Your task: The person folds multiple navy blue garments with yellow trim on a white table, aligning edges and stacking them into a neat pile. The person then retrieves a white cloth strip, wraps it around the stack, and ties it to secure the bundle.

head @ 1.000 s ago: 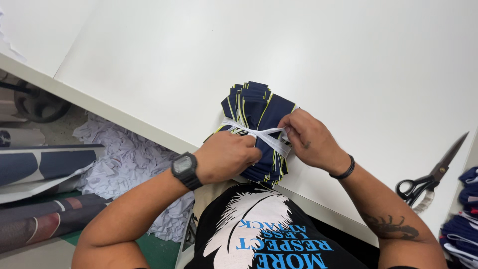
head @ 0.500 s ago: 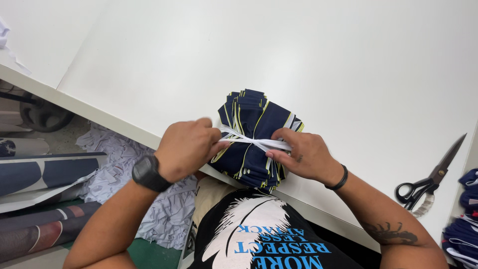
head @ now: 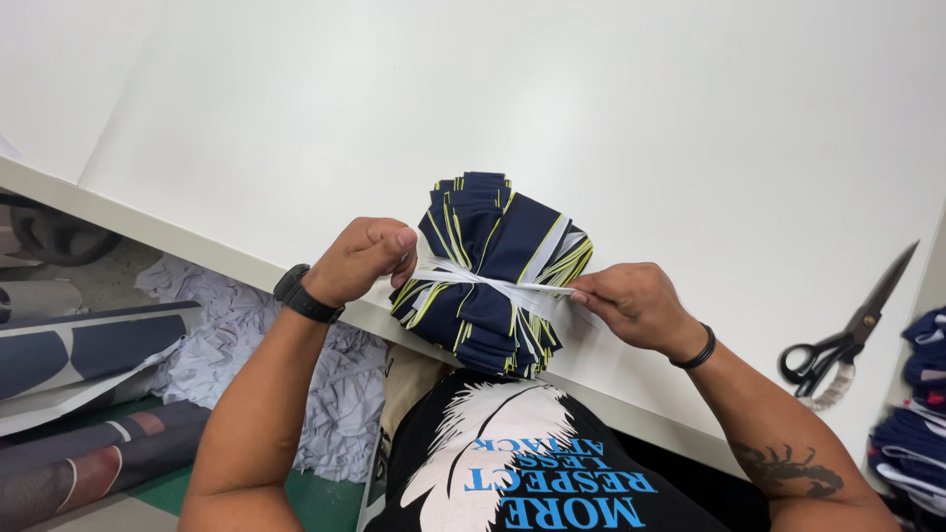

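A stack of navy fabric pieces with yellow edging [head: 490, 258] lies at the near edge of a white table [head: 591, 118]. A white strip [head: 493, 284] runs across its middle and cinches it. My left hand [head: 363, 258] is closed on the strip's left end, just left of the stack. To the right of the stack, my right hand [head: 631, 303] pinches the strip's other end. Both ends are pulled outward, away from each other. A dark watch sits on my left wrist and a black band on my right.
Black-handled scissors [head: 849, 333] lie on the table at the right. More navy fabric [head: 916, 414] is piled at the far right edge. Below the table on the left are white scrap cloth [head: 236, 345], rolled material [head: 79, 345] and a green floor.
My hands have moved apart from the centre of the stack to its sides, drawing the white strip taut. The stack now sits a little farther from me.
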